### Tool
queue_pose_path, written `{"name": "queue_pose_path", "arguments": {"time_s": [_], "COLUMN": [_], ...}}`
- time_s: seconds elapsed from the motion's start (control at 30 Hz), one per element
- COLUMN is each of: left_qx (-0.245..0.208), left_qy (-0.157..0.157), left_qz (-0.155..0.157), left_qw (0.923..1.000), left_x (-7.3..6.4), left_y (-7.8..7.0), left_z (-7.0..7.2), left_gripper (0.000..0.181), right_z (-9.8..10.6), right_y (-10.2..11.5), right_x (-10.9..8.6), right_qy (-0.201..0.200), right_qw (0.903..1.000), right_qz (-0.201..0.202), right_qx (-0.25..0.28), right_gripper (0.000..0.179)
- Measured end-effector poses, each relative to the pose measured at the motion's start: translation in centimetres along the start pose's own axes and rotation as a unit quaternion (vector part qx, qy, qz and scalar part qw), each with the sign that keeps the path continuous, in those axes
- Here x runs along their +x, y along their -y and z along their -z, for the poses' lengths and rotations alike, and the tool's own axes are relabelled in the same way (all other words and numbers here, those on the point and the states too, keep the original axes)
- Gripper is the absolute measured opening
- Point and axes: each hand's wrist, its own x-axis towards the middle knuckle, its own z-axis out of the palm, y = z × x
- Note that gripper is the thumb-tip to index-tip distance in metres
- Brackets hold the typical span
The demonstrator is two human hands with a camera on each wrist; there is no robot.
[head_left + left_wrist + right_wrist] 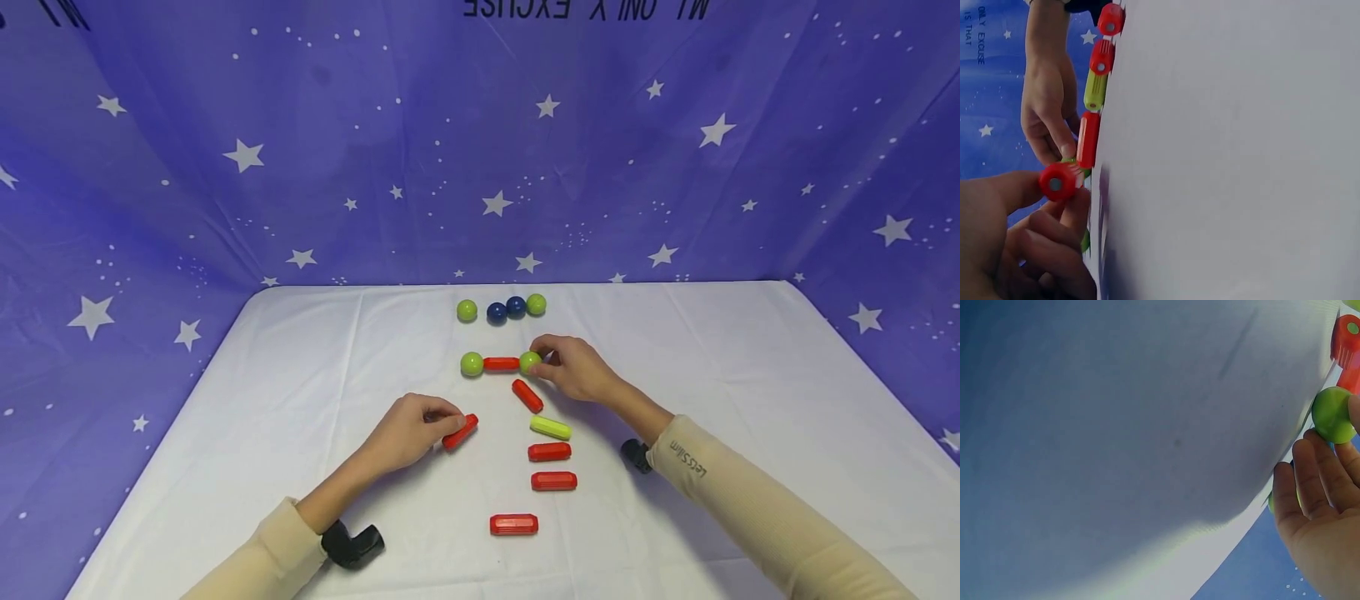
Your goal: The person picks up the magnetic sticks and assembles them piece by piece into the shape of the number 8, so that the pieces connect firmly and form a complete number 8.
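My left hand [408, 429] pinches a short red rod [461, 432] between thumb and fingers, held at a slant. In the left wrist view that rod [1058, 182] shows a round end with a grey disc in it. My right hand [581, 367] pinches a green ball [530, 362] between thumb and fingers. This ball touches the right end of a red rod [501, 364], whose left end meets another green ball [472, 364]. Just below the row lies a tilted red rod [528, 396]. The right wrist view shows the held ball [1333, 415] at its right edge.
A yellow-green rod [551, 428] and red rods [549, 452], [554, 481], [513, 524] lie nearer on the white cloth [712, 358]. Farther back are a green ball [467, 310], blue balls [497, 313], [516, 307] and another green ball [536, 304]. A starry purple curtain [420, 150] hangs behind.
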Motion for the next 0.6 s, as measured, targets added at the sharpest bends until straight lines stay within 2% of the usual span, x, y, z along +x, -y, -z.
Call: {"name": "queue_pose_path", "arguments": {"time_s": [0.17, 0.3, 0.6], "left_qx": [-0.033, -0.063, -0.075], "left_qy": [-0.053, -0.083, -0.103], "left_qz": [0.030, 0.052, 0.055], "left_qw": [0.9976, 0.9932, 0.9903], "left_x": [1.1, 1.9, 3.2], "left_y": [0.1, 0.1, 0.2], "left_z": [0.1, 0.1, -0.4], "left_gripper": [0.013, 0.015, 0.018], "right_z": [0.0, 0.0, 0.0], "right_y": [0.1, 0.1, 0.2], "right_x": [0.0, -0.1, -0.1], "right_qy": [0.000, 0.000, 0.001], "right_qw": [1.0000, 1.0000, 1.0000], "right_qz": [0.001, 0.002, 0.002], "right_qx": [0.000, 0.003, 0.003], "right_gripper": [0.021, 0.022, 0.022]}}
